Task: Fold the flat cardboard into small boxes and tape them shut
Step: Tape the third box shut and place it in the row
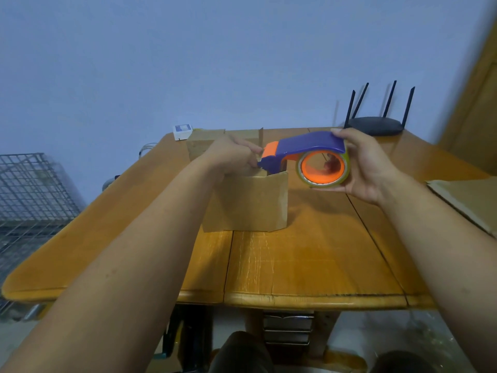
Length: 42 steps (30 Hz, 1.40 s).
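I've got the tape dispenser (309, 154) clamped in my right hand (368, 168), nose over the small box (246, 203) mid-table. Left hand (231, 157) pinches shut at the tape end by the cutter. Pull tape w/ tension, keep it centred on seam, press flaps flat.

No legible text or labels anywhere

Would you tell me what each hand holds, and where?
Right hand grips the tape dispenser around its roll end. Left hand pinches at its front cutter end.
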Each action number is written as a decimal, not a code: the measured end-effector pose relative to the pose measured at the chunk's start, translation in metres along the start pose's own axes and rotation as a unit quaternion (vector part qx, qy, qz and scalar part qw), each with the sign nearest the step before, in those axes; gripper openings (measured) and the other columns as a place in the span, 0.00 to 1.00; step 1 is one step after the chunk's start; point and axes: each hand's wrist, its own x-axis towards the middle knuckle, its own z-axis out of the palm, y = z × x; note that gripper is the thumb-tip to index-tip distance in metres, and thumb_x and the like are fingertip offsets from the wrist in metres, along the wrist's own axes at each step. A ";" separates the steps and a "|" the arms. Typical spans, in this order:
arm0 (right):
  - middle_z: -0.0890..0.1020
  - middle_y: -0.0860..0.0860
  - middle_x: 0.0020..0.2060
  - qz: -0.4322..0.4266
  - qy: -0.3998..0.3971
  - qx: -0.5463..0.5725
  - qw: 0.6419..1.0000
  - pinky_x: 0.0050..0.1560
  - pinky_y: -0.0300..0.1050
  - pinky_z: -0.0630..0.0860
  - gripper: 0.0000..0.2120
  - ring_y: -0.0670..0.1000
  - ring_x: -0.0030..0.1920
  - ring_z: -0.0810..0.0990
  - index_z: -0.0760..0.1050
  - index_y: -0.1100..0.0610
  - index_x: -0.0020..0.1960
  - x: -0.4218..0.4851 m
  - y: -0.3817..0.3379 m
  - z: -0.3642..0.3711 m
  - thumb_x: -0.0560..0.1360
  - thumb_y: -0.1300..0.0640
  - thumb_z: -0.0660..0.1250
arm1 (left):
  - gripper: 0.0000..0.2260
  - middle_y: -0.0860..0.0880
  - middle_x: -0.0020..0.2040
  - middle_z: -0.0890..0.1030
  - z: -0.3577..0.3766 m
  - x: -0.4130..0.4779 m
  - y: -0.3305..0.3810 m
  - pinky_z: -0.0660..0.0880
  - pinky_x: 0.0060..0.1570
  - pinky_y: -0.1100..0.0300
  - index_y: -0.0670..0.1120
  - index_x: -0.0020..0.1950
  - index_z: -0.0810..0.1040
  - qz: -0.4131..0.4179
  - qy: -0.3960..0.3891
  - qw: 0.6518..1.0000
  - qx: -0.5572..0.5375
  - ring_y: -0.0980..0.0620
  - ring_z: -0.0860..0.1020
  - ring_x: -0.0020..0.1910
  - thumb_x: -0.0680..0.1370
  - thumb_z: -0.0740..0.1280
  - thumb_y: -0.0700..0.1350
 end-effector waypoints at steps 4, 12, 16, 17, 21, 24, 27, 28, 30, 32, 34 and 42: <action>0.89 0.52 0.50 -0.012 0.017 -0.026 0.999 0.51 0.64 0.87 0.16 0.56 0.52 0.89 0.80 0.52 0.64 0.001 0.001 0.002 0.84 0.44 0.64 | 0.09 0.45 0.49 0.84 0.002 0.000 0.000 0.78 0.42 0.60 0.40 0.54 0.84 0.010 0.049 0.999 -0.006 0.48 0.80 0.46 0.75 0.75 0.39; 0.88 0.49 0.44 -0.015 -0.009 -0.066 0.998 0.48 0.55 0.87 0.20 0.51 0.45 0.87 0.83 0.51 0.57 0.002 -0.003 0.005 0.78 0.36 0.71 | 0.09 0.47 0.51 0.88 0.003 -0.001 -0.002 0.84 0.52 0.56 0.48 0.53 0.89 0.001 0.014 1.000 -0.014 0.51 0.86 0.50 0.74 0.79 0.39; 0.88 0.47 0.45 0.001 0.000 -0.085 0.996 0.47 0.52 0.86 0.20 0.48 0.46 0.86 0.83 0.51 0.61 0.004 -0.005 0.005 0.75 0.40 0.76 | 0.12 0.47 0.52 0.88 0.002 0.000 0.001 0.81 0.37 0.66 0.48 0.56 0.88 -0.012 0.014 0.999 -0.036 0.53 0.85 0.43 0.74 0.76 0.35; 0.88 0.47 0.44 0.003 0.004 -0.085 0.996 0.47 0.52 0.86 0.21 0.47 0.46 0.85 0.83 0.51 0.63 0.005 -0.007 0.004 0.75 0.40 0.77 | 0.12 0.48 0.52 0.88 0.003 0.000 0.002 0.81 0.38 0.66 0.48 0.55 0.89 -0.013 0.014 0.999 -0.031 0.54 0.85 0.44 0.74 0.76 0.36; 0.87 0.43 0.38 -0.005 0.018 -0.101 0.995 0.40 0.47 0.85 0.16 0.43 0.34 0.85 0.83 0.50 0.58 0.004 -0.017 0.001 0.76 0.42 0.76 | 0.13 0.52 0.52 0.86 0.004 -0.001 0.007 0.79 0.40 0.63 0.51 0.55 0.89 -0.014 0.013 1.000 0.001 0.56 0.82 0.48 0.74 0.77 0.37; 0.84 0.42 0.34 -0.001 0.033 -0.114 0.993 0.36 0.46 0.84 0.12 0.41 0.30 0.82 0.83 0.48 0.54 0.004 -0.018 -0.001 0.76 0.42 0.75 | 0.14 0.54 0.51 0.83 0.004 -0.002 0.010 0.75 0.37 0.65 0.52 0.57 0.88 -0.013 0.009 1.000 0.012 0.60 0.78 0.45 0.76 0.76 0.36; 0.83 0.42 0.32 0.011 0.035 -0.115 0.993 0.37 0.48 0.84 0.12 0.42 0.30 0.81 0.82 0.48 0.53 0.004 -0.015 -0.002 0.77 0.42 0.75 | 0.14 0.54 0.49 0.83 0.006 -0.004 0.014 0.74 0.37 0.66 0.51 0.58 0.88 -0.014 0.012 1.000 0.020 0.62 0.77 0.43 0.76 0.75 0.36; 0.83 0.42 0.33 0.014 0.035 -0.118 0.992 0.39 0.49 0.84 0.13 0.42 0.29 0.81 0.83 0.49 0.54 0.004 -0.014 -0.003 0.76 0.41 0.75 | 0.13 0.56 0.46 0.82 0.007 -0.004 0.016 0.73 0.37 0.67 0.50 0.58 0.88 -0.014 0.011 0.999 0.026 0.63 0.75 0.42 0.77 0.74 0.36; 0.83 0.42 0.33 0.018 0.037 -0.122 0.992 0.43 0.51 0.84 0.15 0.42 0.29 0.82 0.83 0.48 0.55 0.003 -0.014 -0.006 0.76 0.40 0.75 | 0.13 0.58 0.44 0.79 0.008 -0.006 0.019 0.74 0.40 0.65 0.50 0.59 0.88 -0.011 0.009 0.999 0.042 0.63 0.73 0.41 0.79 0.73 0.36; 0.84 0.43 0.34 0.024 0.038 -0.124 0.991 0.46 0.52 0.84 0.14 0.43 0.30 0.82 0.83 0.48 0.54 0.001 -0.015 -0.008 0.76 0.39 0.75 | 0.13 0.57 0.45 0.80 0.009 -0.006 0.020 0.74 0.49 0.61 0.51 0.59 0.88 -0.004 0.007 0.998 0.055 0.61 0.73 0.41 0.80 0.72 0.36; 0.84 0.43 0.34 0.024 0.038 -0.132 0.990 0.48 0.53 0.84 0.12 0.43 0.29 0.82 0.83 0.47 0.52 -0.001 -0.017 -0.007 0.76 0.40 0.75 | 0.14 0.55 0.49 0.82 0.009 -0.007 0.021 0.72 0.53 0.60 0.51 0.60 0.88 -0.003 0.005 0.998 0.065 0.57 0.75 0.45 0.81 0.71 0.35; 0.83 0.44 0.32 0.026 0.070 -0.117 0.990 0.42 0.47 0.83 0.12 0.42 0.28 0.81 0.82 0.49 0.50 -0.012 -0.021 -0.014 0.77 0.41 0.75 | 0.13 0.46 0.67 0.81 0.012 -0.008 0.022 0.75 0.67 0.53 0.48 0.65 0.86 0.010 -0.001 0.994 0.109 0.44 0.77 0.66 0.81 0.71 0.38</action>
